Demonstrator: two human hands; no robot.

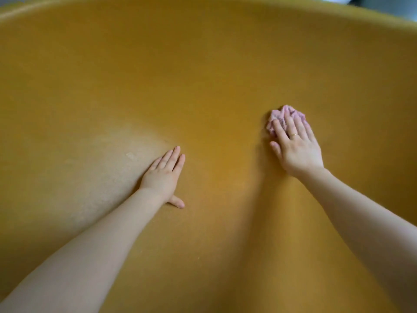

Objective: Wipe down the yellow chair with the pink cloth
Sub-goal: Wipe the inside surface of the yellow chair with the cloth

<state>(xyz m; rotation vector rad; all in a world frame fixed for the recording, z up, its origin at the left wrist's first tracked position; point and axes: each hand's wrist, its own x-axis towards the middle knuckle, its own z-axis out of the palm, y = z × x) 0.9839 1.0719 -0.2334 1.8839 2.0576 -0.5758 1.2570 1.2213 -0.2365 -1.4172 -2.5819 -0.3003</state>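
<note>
The yellow chair (203,75) fills nearly the whole view as a wide curved shell. My right hand (297,150) lies with straight fingers on top of the crumpled pink cloth (276,119) and presses it against the chair surface right of centre. A ring shows on one of its fingers. My left hand (164,175) rests flat on the chair left of centre, fingers straight and together, thumb spread toward me. It holds nothing.
A paler, dull patch (117,159) with a small whitish mark lies on the chair just left of my left hand. The chair's upper rim (316,10) curves across the top, with a grey background beyond it at the top right.
</note>
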